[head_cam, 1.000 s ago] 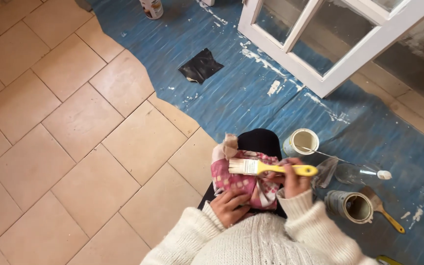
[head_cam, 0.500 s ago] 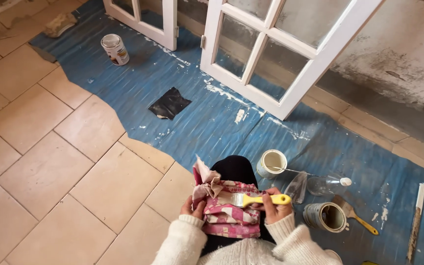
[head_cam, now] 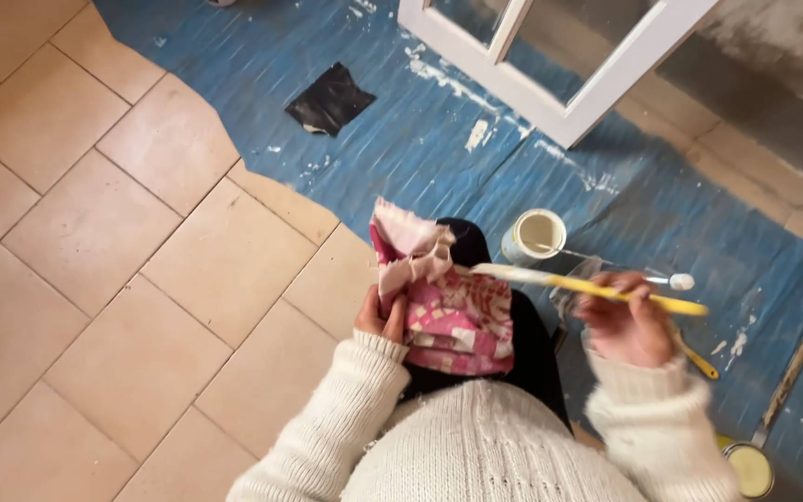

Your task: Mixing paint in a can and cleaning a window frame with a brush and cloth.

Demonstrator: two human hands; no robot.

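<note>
**Wet brush over my lap, rag bunched in the other hand**

My right hand point(head_cam: 626, 325) was closed around the yellow handle of the brush point(head_cam: 587, 286), which lay nearly level across the middle right of the frame with its bristles pointing left, touching or just short of the rag point(head_cam: 453, 316). My left hand point(head_cam: 381, 318) was curled shut on the left edge of that pink patterned rag, which was draped over my dark knee at centre frame.

I judged the main risk to be paint. If the bristles carried wet paint, a tilt of the handle could have dripped it on my white sweater point(head_cam: 485, 446) or my trousers, since the rag covered only part of my lap. The rag was held by one edge only, so a hard wipe could have pulled it loose. The open tin point(head_cam: 533, 234) stood just above my knee on the blue sheet point(head_cam: 401, 139), near enough for a knee or elbow to tip it. The bare tiles point(head_cam: 141, 260) at left had no cover against splashes.

Much was hard to read. My right fingers hid the middle of the handle. A clear glass-like thing beside the tin was blurred behind the brush. The can point(head_cam: 750, 468) at lower right was partly cut off. The white door point(head_cam: 559, 56) at the top ran out of frame. I could not tell what the black scrap point(head_cam: 330, 98) at upper centre was.
</note>
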